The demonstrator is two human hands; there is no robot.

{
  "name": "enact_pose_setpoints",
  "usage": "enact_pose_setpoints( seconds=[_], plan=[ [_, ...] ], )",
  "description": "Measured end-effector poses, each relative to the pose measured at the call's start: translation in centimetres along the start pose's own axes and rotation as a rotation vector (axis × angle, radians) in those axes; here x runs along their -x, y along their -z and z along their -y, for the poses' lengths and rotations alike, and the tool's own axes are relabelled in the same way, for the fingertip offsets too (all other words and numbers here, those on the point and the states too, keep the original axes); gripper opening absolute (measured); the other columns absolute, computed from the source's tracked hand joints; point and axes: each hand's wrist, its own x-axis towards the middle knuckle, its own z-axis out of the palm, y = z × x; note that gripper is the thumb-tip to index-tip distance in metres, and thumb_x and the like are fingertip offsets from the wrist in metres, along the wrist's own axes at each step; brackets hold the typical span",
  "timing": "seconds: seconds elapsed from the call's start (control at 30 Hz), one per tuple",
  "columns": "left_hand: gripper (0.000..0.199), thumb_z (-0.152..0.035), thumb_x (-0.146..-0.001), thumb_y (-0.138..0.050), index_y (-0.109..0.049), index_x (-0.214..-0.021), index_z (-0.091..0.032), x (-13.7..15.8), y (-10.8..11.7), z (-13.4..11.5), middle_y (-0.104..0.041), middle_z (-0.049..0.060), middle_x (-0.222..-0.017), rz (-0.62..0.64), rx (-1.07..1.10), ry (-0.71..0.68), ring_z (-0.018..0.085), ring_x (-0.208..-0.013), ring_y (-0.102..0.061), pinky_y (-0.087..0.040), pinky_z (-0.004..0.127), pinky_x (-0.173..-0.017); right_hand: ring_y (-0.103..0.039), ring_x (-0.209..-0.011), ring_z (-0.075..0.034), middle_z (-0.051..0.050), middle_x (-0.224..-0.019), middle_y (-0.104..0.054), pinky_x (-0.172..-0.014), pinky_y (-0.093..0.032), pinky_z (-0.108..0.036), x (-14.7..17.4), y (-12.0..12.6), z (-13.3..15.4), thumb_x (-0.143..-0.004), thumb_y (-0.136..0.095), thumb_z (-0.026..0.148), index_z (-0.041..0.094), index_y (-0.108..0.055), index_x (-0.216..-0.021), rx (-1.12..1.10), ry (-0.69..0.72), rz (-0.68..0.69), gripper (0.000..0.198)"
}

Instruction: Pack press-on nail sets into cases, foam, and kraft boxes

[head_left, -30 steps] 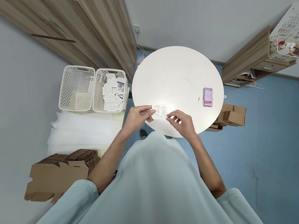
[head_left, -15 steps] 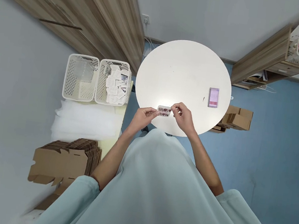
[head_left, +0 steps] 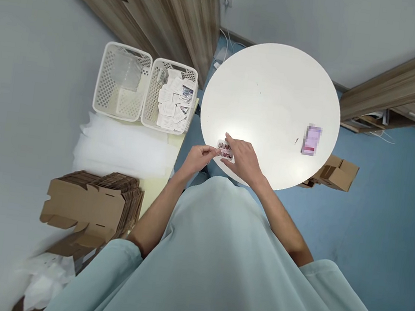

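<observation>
A small white pack of press-on nails, with two rows of dark and pinkish patterned pieces, is held over the near left edge of the round white table. My left hand pinches its left end between thumb and fingers. Around the right end comes my right hand, its fingers along the far edge and its thumb along the near edge. The palm hides part of the pack's right side.
A blurred purple box lies on the table's right. To the left stand a basket of white cards, another basket, white sheeting and stacked flat cartons. Brown boxes sit beyond the table's right side.
My right hand has shifted from pinching near the pack's upper right corner to spanning its right end. My left hand keeps its pinch. The camera view has turned slightly.
</observation>
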Motion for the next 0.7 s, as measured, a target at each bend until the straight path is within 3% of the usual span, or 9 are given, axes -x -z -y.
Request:
enact_pose_setpoints(
  seconds=[0.2,0.43,0.53,0.6,0.7],
  plan=[
    [0.049,-0.065,-0.086,-0.075,-0.085,-0.097,-0.018,-0.6,3.4,2.9,-0.056,-0.001,-0.062,-0.085,-0.014,0.052,0.014,-0.058,-0.045,-0.037,0.028,-0.056,-0.058,-0.139,-0.038,-0.016,-0.148,-0.064,-0.114,-0.048,-0.058,-2.8,-3.6,-0.8,-0.103,-0.063,0.03,0.023,-0.013,-0.177,0.082,-0.017,0.046,0.09],
    [0.05,-0.059,-0.086,-0.073,-0.084,-0.111,-0.017,1.3,11.6,7.6,-0.071,0.003,-0.074,-0.25,-0.101,0.24,0.018,-0.067,-0.061,-0.05,0.031,-0.066,-0.051,-0.147,-0.038,-0.018,-0.155,-0.061,-0.12,-0.043,-0.058,-4.8,-9.4,-5.0,-0.098,-0.066,0.026,0.017,-0.021,-0.175,0.16,-0.16,0.134,0.09],
    [0.045,-0.054,-0.089,-0.07,-0.082,-0.115,-0.019,1.9,15.6,10.3,-0.077,0.006,-0.088,-0.273,-0.245,0.317,0.022,-0.075,-0.07,-0.055,0.034,-0.074,-0.045,-0.153,-0.04,-0.022,-0.161,-0.055,-0.122,-0.041,-0.059,-5.2,-11.2,-5.5,-0.095,-0.07,0.027,0.012,-0.022,-0.174,0.205,-0.233,0.157,0.094],
    [0.043,-0.048,-0.09,-0.069,-0.078,-0.121,-0.02,2.0,18.0,12.2,-0.08,0.008,-0.104,-0.295,-0.401,0.349,0.026,-0.09,-0.074,-0.058,0.037,-0.088,-0.041,-0.156,-0.041,-0.023,-0.165,-0.05,-0.123,-0.04,-0.06,-5.5,-12.0,-5.0,-0.093,-0.073,0.029,0.011,-0.021,-0.173,0.222,-0.267,0.154,0.097],
    [0.048,-0.043,-0.091,-0.069,-0.071,-0.132,-0.018,1.6,21.4,14.9,-0.072,0.017,-0.131,-0.353,-0.638,0.356,0.034,-0.113,-0.072,-0.054,0.047,-0.106,-0.039,-0.158,-0.04,-0.022,-0.165,-0.051,-0.124,-0.039,-0.059,-6.0,-12.5,-3.3,-0.094,-0.073,0.029,0.012,-0.022,-0.173,0.217,-0.272,0.132,0.096]
  ],
)
